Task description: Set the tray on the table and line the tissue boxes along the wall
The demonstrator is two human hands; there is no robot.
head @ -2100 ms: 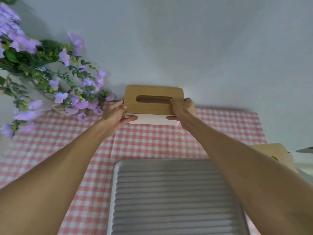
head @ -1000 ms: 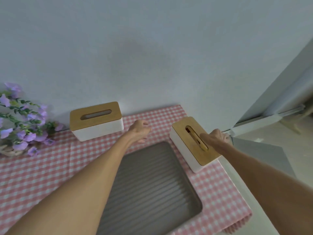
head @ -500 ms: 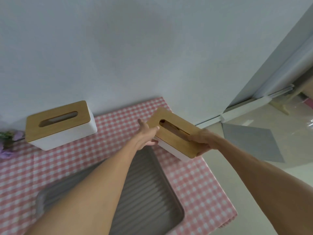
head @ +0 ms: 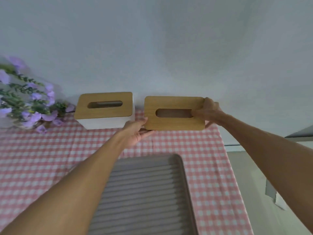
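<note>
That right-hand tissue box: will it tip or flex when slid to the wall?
The right tissue box looks rigid, with a flat wooden lid, so probably no flex. Its low, wide shape should resist tipping. The checked cloth may bunch under it.

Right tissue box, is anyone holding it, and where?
Yes. Both hands hold the right box by its short ends: left hand at the left end, right hand at the right end.
</note>
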